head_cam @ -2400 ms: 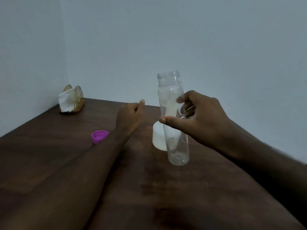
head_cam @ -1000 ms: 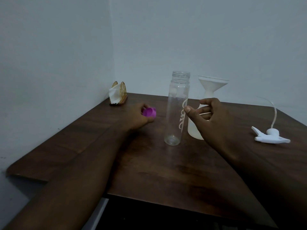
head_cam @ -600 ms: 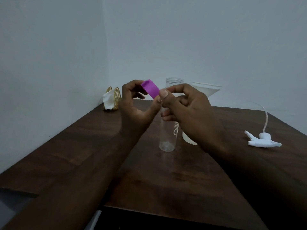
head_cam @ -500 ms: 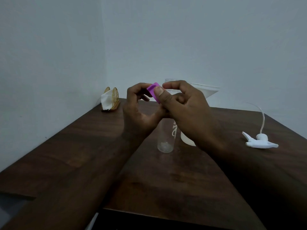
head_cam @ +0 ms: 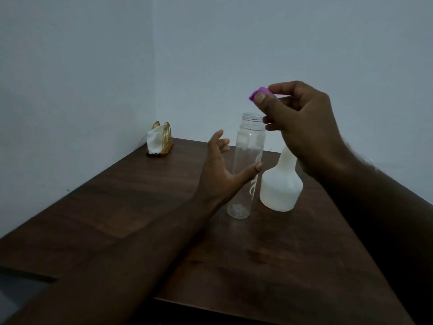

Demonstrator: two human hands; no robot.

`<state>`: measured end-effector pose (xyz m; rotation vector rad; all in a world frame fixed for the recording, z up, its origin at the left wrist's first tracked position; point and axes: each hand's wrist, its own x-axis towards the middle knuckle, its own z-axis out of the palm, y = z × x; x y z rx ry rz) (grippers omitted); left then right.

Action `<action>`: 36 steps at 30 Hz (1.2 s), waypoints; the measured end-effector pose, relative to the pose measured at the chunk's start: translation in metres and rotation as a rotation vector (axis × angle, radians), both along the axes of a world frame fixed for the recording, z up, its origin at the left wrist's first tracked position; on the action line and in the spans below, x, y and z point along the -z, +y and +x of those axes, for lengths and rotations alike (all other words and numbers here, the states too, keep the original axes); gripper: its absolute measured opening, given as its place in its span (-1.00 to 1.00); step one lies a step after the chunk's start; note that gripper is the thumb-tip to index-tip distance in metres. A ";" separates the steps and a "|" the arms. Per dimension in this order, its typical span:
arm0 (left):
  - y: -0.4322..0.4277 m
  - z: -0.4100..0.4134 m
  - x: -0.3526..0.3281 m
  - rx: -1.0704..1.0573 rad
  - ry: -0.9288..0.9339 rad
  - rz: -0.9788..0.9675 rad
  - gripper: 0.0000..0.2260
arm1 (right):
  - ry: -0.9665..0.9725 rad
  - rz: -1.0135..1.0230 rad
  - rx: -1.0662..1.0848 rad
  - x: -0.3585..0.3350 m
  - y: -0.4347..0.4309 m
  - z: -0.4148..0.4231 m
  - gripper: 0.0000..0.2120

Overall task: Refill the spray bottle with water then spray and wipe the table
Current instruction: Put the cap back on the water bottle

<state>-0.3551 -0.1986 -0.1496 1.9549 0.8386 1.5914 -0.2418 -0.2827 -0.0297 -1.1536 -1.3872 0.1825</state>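
The right hand (head_cam: 302, 127) is pinching the purple cap (head_cam: 259, 94) above the clear bottle (head_cam: 248, 165) (mouth uncovered), which is standing at table centre. At nine o'clock, the left hand (head_cam: 222, 174) is spreading open, thumb touching; it should be steadying the glass while the cap is lowering level.

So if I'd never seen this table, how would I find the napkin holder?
Follow the dark wooden table to its far left corner, where the two walls meet. There stands the napkin holder: small, with gold wire arches gripping a white napkin. It stands alone, well apart from the clear bottle and white spray bottle mid-table.
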 end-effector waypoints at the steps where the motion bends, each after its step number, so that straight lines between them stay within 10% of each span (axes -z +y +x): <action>1: 0.000 0.002 0.002 0.032 0.021 -0.056 -0.04 | -0.049 -0.002 0.029 0.001 0.004 0.002 -0.57; 17: -0.001 0.004 0.003 0.169 0.062 -0.154 -0.42 | -0.280 -0.145 -0.036 0.007 0.024 0.005 -0.61; 36: -0.002 0.008 0.008 0.014 -0.039 -0.050 -0.51 | 0.141 0.084 0.108 0.042 0.035 -0.033 -0.59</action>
